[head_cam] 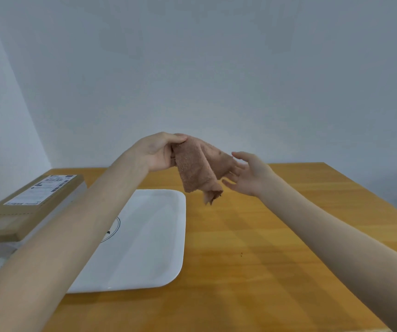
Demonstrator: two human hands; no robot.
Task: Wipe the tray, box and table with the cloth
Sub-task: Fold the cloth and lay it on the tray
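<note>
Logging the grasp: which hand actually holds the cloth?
The left hand: it pinches the brown cloth at its top, in the air. The right hand, beside the cloth, is open with straight fingers and grips nothing.

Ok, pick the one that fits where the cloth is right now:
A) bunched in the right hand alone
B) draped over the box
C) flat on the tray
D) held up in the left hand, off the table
D: the left hand pinches the cloth in the air above the table, and the right hand is open beside it.
</note>
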